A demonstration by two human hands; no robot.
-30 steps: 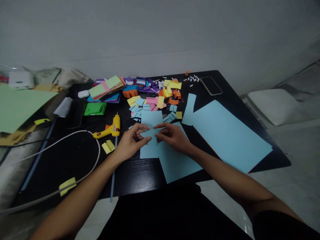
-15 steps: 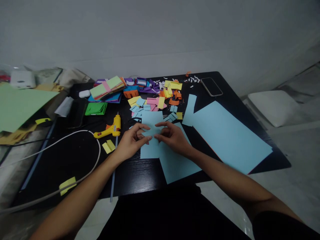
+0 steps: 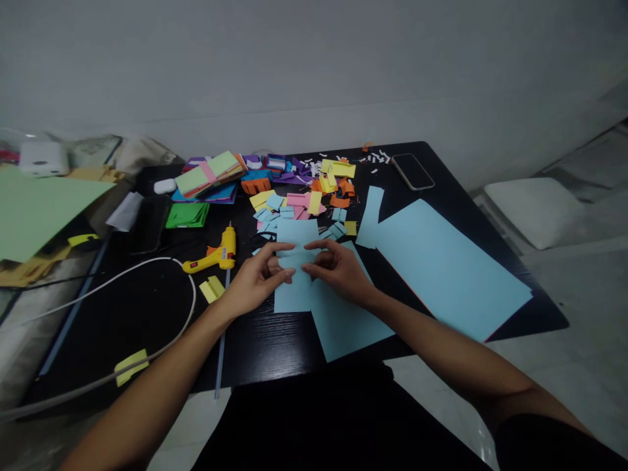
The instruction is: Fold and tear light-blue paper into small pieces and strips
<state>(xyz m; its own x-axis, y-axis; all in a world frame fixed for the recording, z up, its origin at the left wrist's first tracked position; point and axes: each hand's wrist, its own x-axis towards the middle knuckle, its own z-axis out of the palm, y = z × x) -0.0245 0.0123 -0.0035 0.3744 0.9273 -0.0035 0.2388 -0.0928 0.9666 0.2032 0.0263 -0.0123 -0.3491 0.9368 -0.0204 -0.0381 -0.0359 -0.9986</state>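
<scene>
Both my hands meet over a narrow light blue paper sheet near the middle of the dark table. My left hand comes in from the left with thumb and forefinger curved around light blue paper. Opposite it, my right hand pinches from the right, its fingertips close to those of the left. Blue lies against blue between the fingertips, so I cannot make out the outline of the held paper. A wider light blue sheet lies partly under my right hand and forearm.
A yellow glue gun lies left of my left hand, near a white cable. Small coloured paper pieces are heaped behind my hands. On the right are stacked blue sheets and a phone.
The view has shifted very slightly. My hands keep nearly the same pose over the blue paper, and nothing else has visibly moved.
</scene>
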